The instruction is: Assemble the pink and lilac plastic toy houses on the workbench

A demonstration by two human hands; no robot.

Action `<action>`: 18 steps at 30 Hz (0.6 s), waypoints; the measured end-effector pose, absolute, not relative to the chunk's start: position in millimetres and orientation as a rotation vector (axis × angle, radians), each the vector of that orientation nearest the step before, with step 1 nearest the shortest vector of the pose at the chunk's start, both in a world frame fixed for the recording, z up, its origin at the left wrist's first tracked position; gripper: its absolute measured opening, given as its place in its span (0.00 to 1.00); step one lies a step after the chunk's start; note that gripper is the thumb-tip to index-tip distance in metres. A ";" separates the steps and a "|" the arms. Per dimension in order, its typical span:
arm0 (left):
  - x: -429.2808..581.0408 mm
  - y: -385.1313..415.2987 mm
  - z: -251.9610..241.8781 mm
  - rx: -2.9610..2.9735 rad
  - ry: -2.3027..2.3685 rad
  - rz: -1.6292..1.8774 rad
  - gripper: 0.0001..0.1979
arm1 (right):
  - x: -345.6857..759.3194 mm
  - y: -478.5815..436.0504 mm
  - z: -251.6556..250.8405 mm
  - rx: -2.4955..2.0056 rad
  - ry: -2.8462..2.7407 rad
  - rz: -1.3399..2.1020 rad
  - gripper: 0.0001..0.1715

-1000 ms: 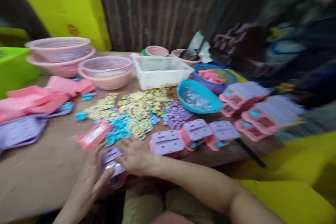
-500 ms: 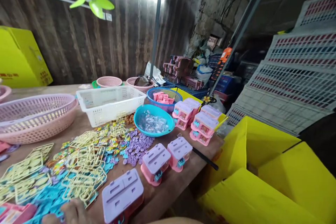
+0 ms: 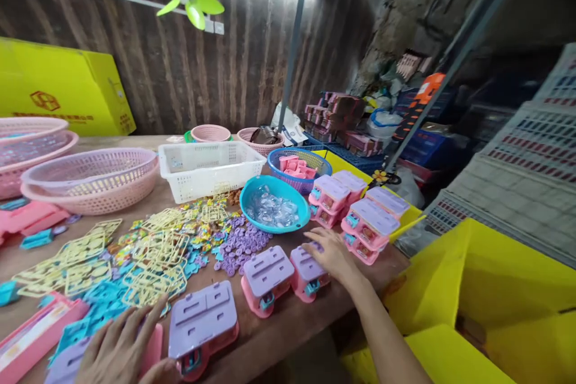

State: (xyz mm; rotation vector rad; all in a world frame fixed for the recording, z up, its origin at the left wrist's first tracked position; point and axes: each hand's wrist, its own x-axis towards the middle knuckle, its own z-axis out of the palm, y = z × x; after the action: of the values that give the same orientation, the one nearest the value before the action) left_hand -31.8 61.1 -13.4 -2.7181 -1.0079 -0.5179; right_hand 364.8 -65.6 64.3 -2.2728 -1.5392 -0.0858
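Note:
My left hand lies over a pink toy piece with a purple top, fingers long and curved around it, much of it hidden. Beside it stands a pink toy house with a purple lid. Farther right are two similar toy houses, a middle one and a right one. My right hand reaches over the right one, fingers apart and touching or just above its lid. A turquoise bowl of clear plastic pieces sits just beyond that hand.
Cream plastic frames, purple spiral pieces and turquoise parts cover the table. Behind stand a white basket and pink baskets. Stacked toy houses are at right, above an open yellow box.
My right hand has come into view over the right toy house. My left hand shows more fully, over a purple-topped piece. The view has swung left.

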 end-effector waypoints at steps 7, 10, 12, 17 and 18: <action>-2.5 34.6 26.5 -2.845 -1.238 -0.163 0.32 | 344.9 -66.9 34.1 -2.316 -1.579 -0.135 0.21; 6.2 33.3 37.3 -2.856 -1.345 -0.082 0.33 | 341.9 -58.5 38.1 -2.246 -1.659 -0.086 0.22; 22.9 32.4 45.5 -2.855 -1.399 -0.086 0.36 | 343.7 -55.5 38.8 -2.220 -1.681 -0.076 0.22; 109.0 27.8 60.3 -3.053 -1.206 -0.070 0.46 | 347.6 -56.5 33.8 -2.235 -1.648 -0.101 0.23; 124.3 27.8 61.3 -3.099 -1.157 -0.033 0.47 | 348.1 -57.3 33.3 -2.224 -1.654 -0.089 0.23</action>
State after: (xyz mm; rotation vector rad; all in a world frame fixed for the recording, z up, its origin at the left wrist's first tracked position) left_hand 124.3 27.8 61.3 -3.0991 -1.1567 -0.0327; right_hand 348.1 -57.3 33.3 -2.2238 -1.6537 -0.0887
